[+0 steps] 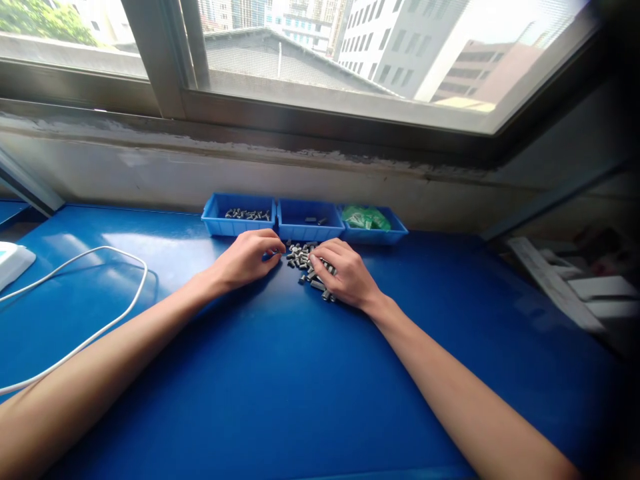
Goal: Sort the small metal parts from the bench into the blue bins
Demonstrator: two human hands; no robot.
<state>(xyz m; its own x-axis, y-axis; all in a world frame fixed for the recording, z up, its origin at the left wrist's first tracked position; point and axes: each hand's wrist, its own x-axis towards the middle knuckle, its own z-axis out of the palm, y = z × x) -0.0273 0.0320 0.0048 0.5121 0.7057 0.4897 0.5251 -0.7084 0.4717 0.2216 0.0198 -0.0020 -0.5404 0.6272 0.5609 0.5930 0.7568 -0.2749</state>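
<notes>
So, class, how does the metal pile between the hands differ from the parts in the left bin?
The metal pile lies on the table, while the bin parts sit inside the left bin. The right hand hides some of the metal pile; no hand covers the bin parts. Both are jumbles of many small, metallic-looking pieces.

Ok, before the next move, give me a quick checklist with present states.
1. Right hand at the pile of metal parts: ok.
2. Left hand beside the pile: ok.
3. Left hand gripping a part: cannot tell.
4. Left blue bin holding small metal pieces: ok.
5. White cable clear of the left forearm: cannot tell, it runs very close.
</notes>
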